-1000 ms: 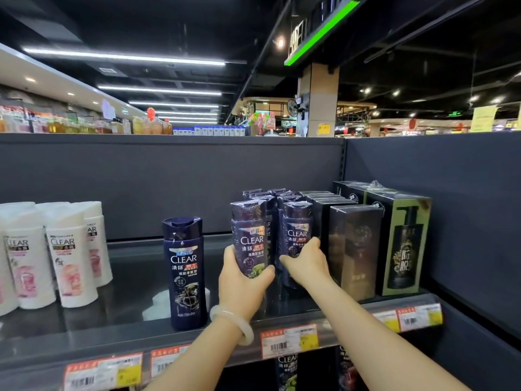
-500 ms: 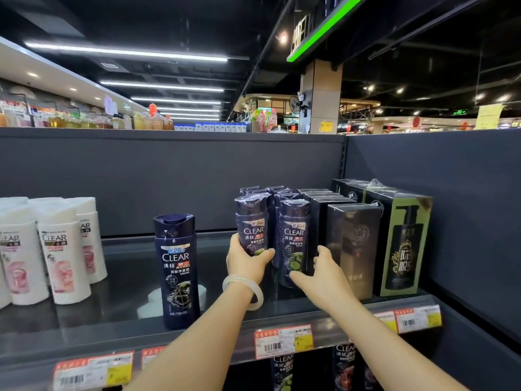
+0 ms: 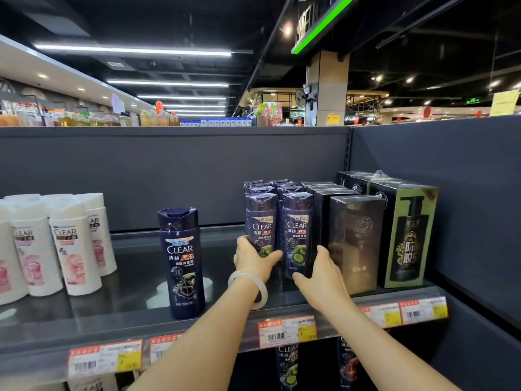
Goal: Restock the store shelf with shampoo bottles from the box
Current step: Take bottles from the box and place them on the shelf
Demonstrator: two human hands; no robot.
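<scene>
Shelf [image 3: 197, 325] check: wrapped CLEAR shampoo pack [image 3: 279, 221] standing upright.
L hand [image 3: 253, 261] gripping pack's left bottle; R hand [image 3: 321, 275] cupping its right btm corner, fingers relaxed.

bare forearms, left wrist — pale bangle [image 3: 248, 289]
</scene>
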